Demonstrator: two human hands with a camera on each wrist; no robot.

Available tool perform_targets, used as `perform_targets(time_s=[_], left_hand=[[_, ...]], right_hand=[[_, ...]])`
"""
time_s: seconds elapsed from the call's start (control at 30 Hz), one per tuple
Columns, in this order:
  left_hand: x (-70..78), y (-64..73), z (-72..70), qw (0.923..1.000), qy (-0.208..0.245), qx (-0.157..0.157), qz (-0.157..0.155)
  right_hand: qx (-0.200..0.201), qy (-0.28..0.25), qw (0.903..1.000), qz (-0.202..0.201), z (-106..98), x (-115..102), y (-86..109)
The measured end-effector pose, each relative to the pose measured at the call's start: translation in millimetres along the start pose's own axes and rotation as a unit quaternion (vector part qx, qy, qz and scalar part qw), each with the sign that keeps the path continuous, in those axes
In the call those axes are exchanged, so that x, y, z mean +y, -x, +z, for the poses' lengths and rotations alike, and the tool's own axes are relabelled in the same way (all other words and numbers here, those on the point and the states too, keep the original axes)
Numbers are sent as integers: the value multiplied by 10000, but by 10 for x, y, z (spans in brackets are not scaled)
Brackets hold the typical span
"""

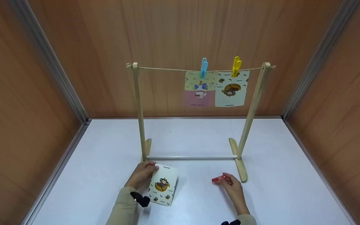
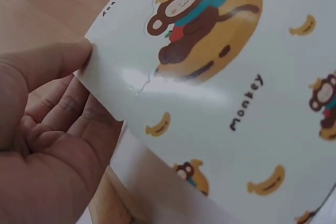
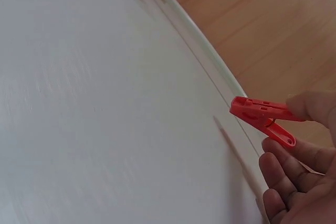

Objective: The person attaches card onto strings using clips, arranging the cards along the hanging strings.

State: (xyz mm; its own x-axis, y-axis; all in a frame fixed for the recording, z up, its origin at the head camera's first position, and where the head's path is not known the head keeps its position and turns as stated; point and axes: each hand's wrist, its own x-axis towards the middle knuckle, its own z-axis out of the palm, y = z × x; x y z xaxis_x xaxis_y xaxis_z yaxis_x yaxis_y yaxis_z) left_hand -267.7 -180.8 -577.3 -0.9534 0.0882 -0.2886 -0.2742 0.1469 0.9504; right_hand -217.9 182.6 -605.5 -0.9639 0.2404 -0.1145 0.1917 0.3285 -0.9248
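Note:
My left hand (image 1: 142,174) pinches a white monkey card (image 1: 163,184) near one corner, thumb on the printed face and fingers behind. The left wrist view shows the card (image 2: 199,108) close up, with a monkey on a banana and the word "monkey". Off to the right, my right hand (image 1: 232,187) holds a red clothespin (image 1: 219,179) between thumb and fingers. In the right wrist view the clothespin (image 3: 262,114) points left, its handle ends at the fingertips. Hand and card are in front of the rack's left foot.
A wooden rack (image 1: 251,115) with a string (image 1: 167,69) stands on the white table (image 1: 111,137). On the string's right half, a blue clothespin (image 1: 203,68) holds a pink-and-green card (image 1: 195,98), and a yellow clothespin (image 1: 236,66) another monkey card (image 1: 222,100). Wooden walls (image 1: 180,34) enclose the table.

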Motion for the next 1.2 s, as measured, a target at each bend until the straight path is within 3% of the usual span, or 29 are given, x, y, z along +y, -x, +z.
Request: perform_targets(time_s=[0.27,0.67,1.0,1.2], left_hand=[[52,8,-2,10000,85,0,-42],[216,2,44,9968,628,481,150],[369,-10,64,9918,731,1025,209],[473,6,63,9881,950,1150,378]], right_hand=[[-182,-374,9991,84,-2,-36,19],[-221,-496,9984,147,-12,-129,-23],[-262,-699,9971,-111,-29,-266,-33],[-368,-662,9968,-255,-35,-362,-45]])
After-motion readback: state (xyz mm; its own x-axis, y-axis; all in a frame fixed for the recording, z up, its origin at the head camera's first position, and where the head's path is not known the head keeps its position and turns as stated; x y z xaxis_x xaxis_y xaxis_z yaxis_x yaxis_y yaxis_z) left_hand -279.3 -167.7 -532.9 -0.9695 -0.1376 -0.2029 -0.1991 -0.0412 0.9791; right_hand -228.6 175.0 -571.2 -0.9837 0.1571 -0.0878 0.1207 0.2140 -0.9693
